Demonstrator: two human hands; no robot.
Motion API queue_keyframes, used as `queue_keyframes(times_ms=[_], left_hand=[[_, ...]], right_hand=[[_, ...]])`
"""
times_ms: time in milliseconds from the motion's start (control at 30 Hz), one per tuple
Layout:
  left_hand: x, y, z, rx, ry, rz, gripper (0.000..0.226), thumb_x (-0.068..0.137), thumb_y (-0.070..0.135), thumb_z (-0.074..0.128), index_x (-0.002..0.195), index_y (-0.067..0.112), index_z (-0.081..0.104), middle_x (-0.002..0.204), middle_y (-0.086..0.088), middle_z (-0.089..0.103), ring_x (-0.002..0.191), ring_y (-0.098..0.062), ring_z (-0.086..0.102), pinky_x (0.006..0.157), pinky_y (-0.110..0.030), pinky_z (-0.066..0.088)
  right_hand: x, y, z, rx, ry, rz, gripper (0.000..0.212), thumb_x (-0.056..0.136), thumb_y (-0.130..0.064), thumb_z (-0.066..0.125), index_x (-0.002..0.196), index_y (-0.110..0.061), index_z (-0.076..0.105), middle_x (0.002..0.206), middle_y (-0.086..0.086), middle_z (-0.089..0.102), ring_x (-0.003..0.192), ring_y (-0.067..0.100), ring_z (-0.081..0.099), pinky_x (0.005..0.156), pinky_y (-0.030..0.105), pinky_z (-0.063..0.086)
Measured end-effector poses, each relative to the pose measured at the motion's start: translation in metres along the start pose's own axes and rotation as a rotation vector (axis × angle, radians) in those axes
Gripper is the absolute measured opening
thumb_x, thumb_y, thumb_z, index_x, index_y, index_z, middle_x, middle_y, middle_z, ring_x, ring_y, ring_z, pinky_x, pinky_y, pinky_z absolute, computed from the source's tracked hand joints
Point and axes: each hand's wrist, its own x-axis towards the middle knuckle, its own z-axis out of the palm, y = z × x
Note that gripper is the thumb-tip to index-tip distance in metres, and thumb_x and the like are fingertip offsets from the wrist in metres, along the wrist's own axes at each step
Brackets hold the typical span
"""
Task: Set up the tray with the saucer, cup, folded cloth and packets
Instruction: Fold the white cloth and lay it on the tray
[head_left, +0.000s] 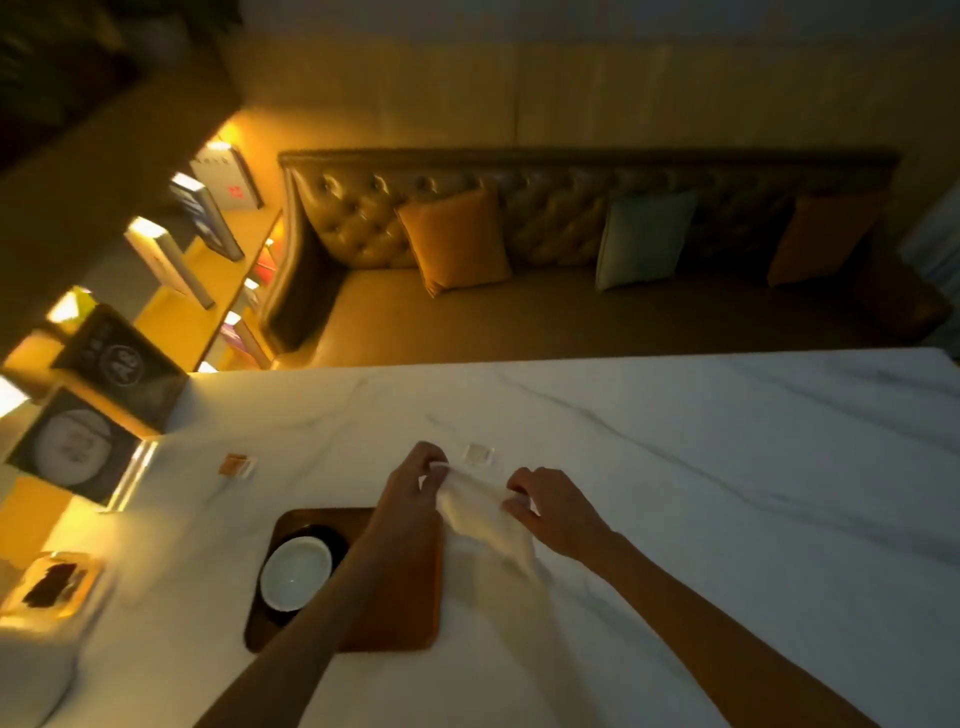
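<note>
A brown wooden tray (400, 613) lies on the white marble table, with a dark saucer (332, 535) on its left half and a white cup (296, 571) standing on the saucer. Just right of the tray, a white cloth (488, 519) is stretched between both hands above the table. My left hand (410, 483) pinches its far left corner and my right hand (545, 504) pinches the right corner. A pale packet (478, 454) lies beyond the hands. An orange-brown packet (236, 464) lies farther left on the table.
A tissue box (52, 582) stands at the table's left edge, with framed signs (78, 447) behind it. A tufted sofa (571, 249) with cushions runs along the far side. Lit shelves (208, 249) line the left wall.
</note>
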Motion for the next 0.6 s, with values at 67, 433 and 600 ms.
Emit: queue_keyframes(times_ms=[67, 433, 600], left_hand=[[-0.003, 0.008, -0.049, 0.01, 0.099, 0.008, 0.012, 0.098, 0.02, 0.049, 0.09, 0.029, 0.052, 0.084, 0.014, 0.055, 0.079, 0.002, 0.054, 0.065, -0.014, 0.042], [-0.058, 0.028, -0.276, 0.038, 0.433, 0.025, 0.011, 0.096, 0.017, 0.053, 0.095, 0.027, 0.057, 0.086, 0.016, 0.058, 0.083, 0.002, 0.055, 0.068, -0.02, 0.043], [-0.07, 0.043, -0.336, -0.059, 0.477, 0.025, 0.005, 0.095, 0.021, 0.057, 0.098, 0.02, 0.06, 0.087, 0.002, 0.062, 0.084, -0.017, 0.061, 0.064, -0.022, 0.046]], right_hand=[[0.005, -0.029, -0.011, 0.055, -0.056, 0.046, 0.03, 0.091, -0.044, 0.054, 0.103, -0.017, 0.059, 0.093, 0.007, 0.064, 0.087, 0.023, 0.059, 0.077, 0.033, 0.048], [0.039, -0.197, -0.088, 0.16, -0.071, -0.056, 0.014, 0.094, -0.035, 0.054, 0.106, -0.028, 0.06, 0.104, -0.006, 0.064, 0.092, 0.01, 0.062, 0.082, 0.032, 0.056], [0.039, -0.272, -0.123, 0.442, 0.109, -0.132, 0.02, 0.095, -0.027, 0.055, 0.115, -0.031, 0.053, 0.097, 0.005, 0.063, 0.08, 0.023, 0.065, 0.068, 0.034, 0.057]])
